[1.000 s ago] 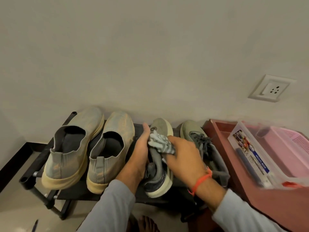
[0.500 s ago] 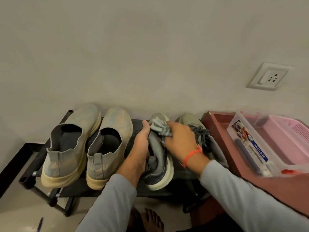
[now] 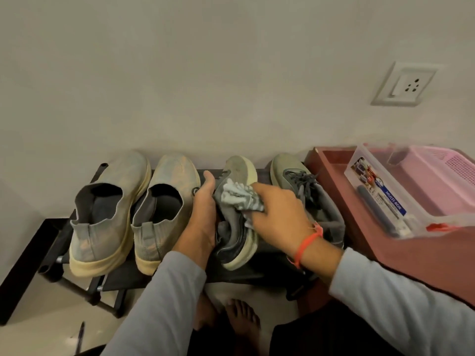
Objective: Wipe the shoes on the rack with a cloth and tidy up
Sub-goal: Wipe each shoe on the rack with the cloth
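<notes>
Left hand [image 3: 204,217]: palm against the near side of the grey sneaker [image 3: 237,224], thumb raised, fingers wrapped round it, tipping it on edge on the black rack [image 3: 123,277]. Right hand [image 3: 279,217]: knuckles up, wrist bent inward, fingers bunched round the crumpled cloth [image 3: 240,197], pressed onto the sneaker's upper. Flanked by two slip-ons [image 3: 123,209] left, matching sneaker [image 3: 305,194] right.

We are seeing four shoes lying toe-to-wall on a low black rack [image 3: 123,277] across the lower middle of the frame. Two grey slip-ons [image 3: 108,214] [image 3: 164,211] with cream soles are sitting side by side at the left. Right of them a grey-green sneaker [image 3: 237,242] is tilting onto its side, a crumpled pale cloth [image 3: 239,197] lying on it. Its laced partner [image 3: 308,199] is sitting upright at the right end.
</notes>
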